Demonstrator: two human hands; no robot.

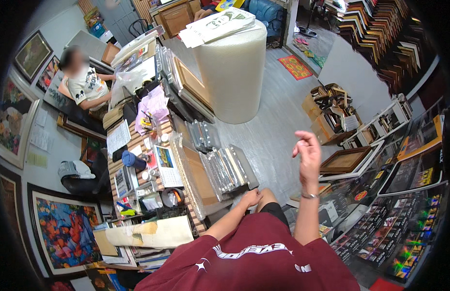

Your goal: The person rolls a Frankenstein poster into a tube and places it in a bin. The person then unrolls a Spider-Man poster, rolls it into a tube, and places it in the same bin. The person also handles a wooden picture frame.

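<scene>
My right hand (308, 157) is raised over the floor on the right, a metal bracelet on its wrist. Its fingers are bent loosely and apart, with nothing in them. Low beside my bare knee, my left hand (252, 198) has its fingers curled in, and I see no object in it. Nearest to the left hand stands a row of thin wrapped panels (229, 167), upright on edge against the desk side. A plastic-wrapped brown board (198, 172) leans between them and the desk.
A cluttered desk (137, 127) runs along the left; a seated person (89, 89) handles a plastic bag behind it. Ahead stands a tall bubble-wrap roll (232, 72) topped with printed sheets. Boxes of frame offcuts (331, 111) and a brown picture frame (346, 160) are on the right.
</scene>
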